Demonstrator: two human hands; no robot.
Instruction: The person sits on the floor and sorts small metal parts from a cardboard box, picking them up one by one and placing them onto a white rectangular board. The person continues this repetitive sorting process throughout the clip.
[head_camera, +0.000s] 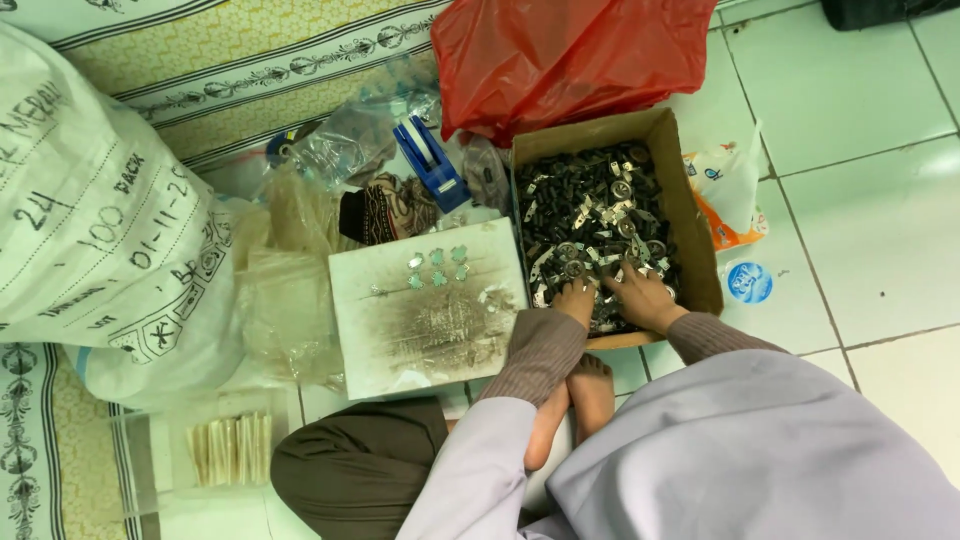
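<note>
You are sitting on a floor (880, 110) of pale square tiles, with a patterned yellow-green mat (230, 50) covering it beyond and to the left of the cardboard box (690, 230). The biggest thing near you is a white woven sack (100, 220) with dark handwriting, lying well to the left of the box. Behind the box sits a crumpled red plastic bag (570, 55), touching its far edge. Just left of the box lies a stained white board (430, 310) with a few small pale metal pieces (437, 268) set in rows near its top. The open brown box itself is filled with a heap of small dark and silvery metal parts (590, 220), some flat, some round. Beyond the board, left of the box, a blue tape dispenser (430, 160) rests among clear plastic bags (340, 150). Further left of the box, near your knee, a clear tray holds pale sticks (230, 450). Both hands are in the near end of the box: your left hand (575, 300) rests on the parts with fingers curled, and your right hand (640, 295) lies on them with fingers spread; whether either pinches a piece you cannot tell.
</note>
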